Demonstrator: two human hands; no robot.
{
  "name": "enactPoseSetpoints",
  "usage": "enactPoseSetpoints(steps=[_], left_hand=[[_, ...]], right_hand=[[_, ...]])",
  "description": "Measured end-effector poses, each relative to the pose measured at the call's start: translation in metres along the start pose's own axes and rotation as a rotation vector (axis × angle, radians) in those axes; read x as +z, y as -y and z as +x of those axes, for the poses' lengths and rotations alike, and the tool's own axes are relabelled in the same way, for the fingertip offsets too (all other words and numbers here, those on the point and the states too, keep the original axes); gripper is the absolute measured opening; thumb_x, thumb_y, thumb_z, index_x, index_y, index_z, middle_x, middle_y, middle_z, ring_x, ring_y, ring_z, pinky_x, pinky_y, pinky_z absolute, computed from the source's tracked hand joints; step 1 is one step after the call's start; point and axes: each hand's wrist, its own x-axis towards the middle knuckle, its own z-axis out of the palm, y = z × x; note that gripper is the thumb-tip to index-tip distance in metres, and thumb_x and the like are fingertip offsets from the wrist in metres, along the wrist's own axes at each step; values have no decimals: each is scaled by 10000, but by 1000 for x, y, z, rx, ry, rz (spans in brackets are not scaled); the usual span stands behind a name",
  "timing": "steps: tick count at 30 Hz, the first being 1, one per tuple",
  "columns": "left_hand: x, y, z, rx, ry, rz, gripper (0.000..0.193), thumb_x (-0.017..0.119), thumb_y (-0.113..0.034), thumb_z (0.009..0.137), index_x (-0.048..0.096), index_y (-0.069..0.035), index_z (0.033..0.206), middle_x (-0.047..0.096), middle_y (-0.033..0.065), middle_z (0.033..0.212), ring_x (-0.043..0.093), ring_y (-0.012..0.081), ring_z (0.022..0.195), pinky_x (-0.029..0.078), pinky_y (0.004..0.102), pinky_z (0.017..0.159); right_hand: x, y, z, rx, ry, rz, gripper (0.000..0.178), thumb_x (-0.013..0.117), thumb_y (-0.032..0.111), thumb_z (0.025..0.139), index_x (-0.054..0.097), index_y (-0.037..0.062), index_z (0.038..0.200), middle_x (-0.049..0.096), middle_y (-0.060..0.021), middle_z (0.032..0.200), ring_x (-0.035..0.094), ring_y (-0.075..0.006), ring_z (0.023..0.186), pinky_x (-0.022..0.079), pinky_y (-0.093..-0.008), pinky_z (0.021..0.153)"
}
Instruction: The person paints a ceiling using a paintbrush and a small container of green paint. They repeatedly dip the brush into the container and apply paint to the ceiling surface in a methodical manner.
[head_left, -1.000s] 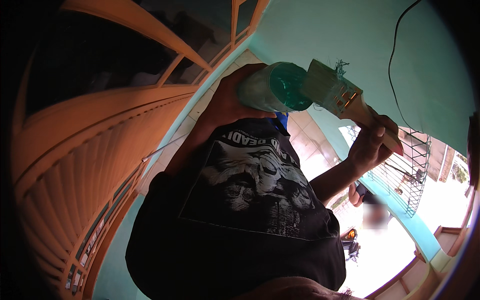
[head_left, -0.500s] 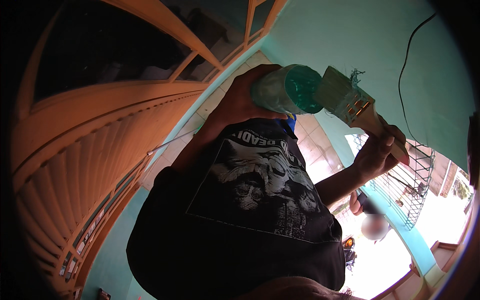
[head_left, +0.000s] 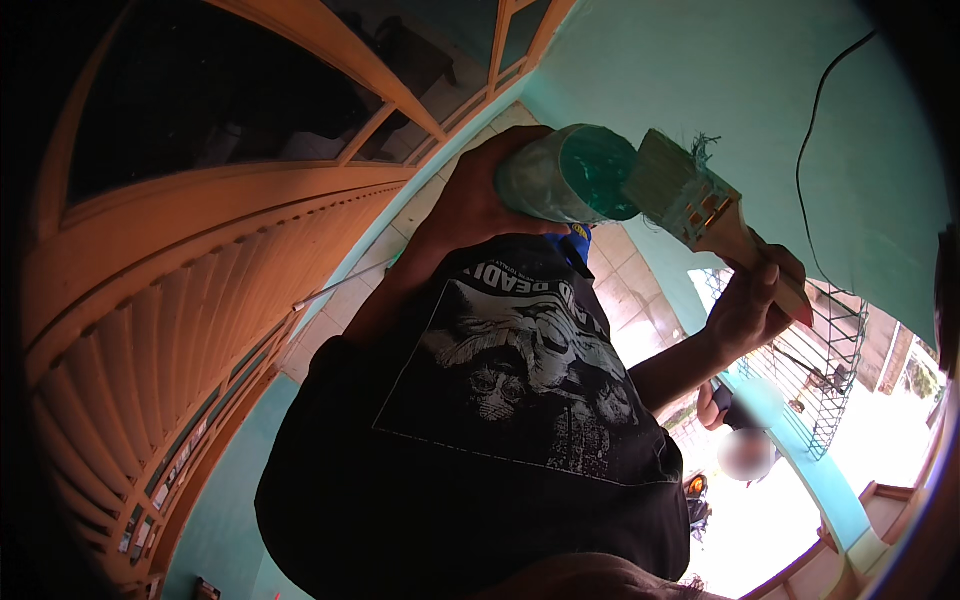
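My left hand (head_left: 480, 190) is wrapped round a translucent cylindrical container (head_left: 532, 186), tilted so that its mouth faces right. Teal paint (head_left: 598, 165) coats its inside. A wide flat paintbrush (head_left: 690, 198) is in my right hand (head_left: 750, 308), whose fingers close round the wooden handle near its reddish end. The brush points up and left, its bristle tips at the container's rim; whether they touch it I cannot tell. Paint is smeared on the bristles and metal band, and some stray bristles stick out at the side.
Orange wooden window frames and louvred panels (head_left: 180, 330) stand at the left. A teal wall (head_left: 720, 70) with a hanging black cable (head_left: 803, 150) fills the upper right. Below it are a wire grille (head_left: 825, 370) and a bright opening with another person, blurred. Tiles (head_left: 625, 265) cover the floor.
The container and the brush have both shifted slightly left and up, with my hands moving along. Both grips look the same.
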Motion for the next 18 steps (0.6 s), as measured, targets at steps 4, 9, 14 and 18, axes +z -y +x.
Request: enactPoseSetpoints(steps=[4, 9, 14, 18], left_hand=[[-1, 0, -1, 2, -5, 8, 989, 1003, -345, 563, 538, -56, 1386, 660, 126, 1271, 637, 278, 1206, 506, 427, 1031], [0, -4, -1, -19, -10, 33, 1004, 1011, -330, 550, 533, -50, 1387, 656, 132, 1274, 638, 282, 1202, 507, 429, 1029], [1, 5, 0, 19, -12, 11, 985, 1012, -277, 562, 528, -54, 1390, 650, 131, 1278, 634, 278, 1207, 513, 427, 1024], [-1, 4, 1, 41, -14, 5, 957, 1007, -262, 577, 534, -57, 1383, 662, 120, 1256, 645, 271, 1192, 525, 420, 1011]], right_hand=[[-2, -1, 0, 17, 11, 18, 389, 731, 264, 953, 605, -67, 1112, 635, -143, 1009, 678, -259, 937, 633, -422, 844], [20, 10, 0, 54, -73, 84, 418, 768, 322, 921, 648, -62, 1037, 679, -136, 991, 673, -231, 911, 561, -381, 845], [33, 18, 3, -5, -110, 47, 438, 776, 364, 917, 673, -54, 994, 707, -118, 949, 664, -203, 872, 509, -346, 855], [32, 17, 4, 8, -109, 98, 428, 778, 355, 917, 678, -53, 1004, 716, -120, 943, 664, -199, 878, 507, -342, 854]])
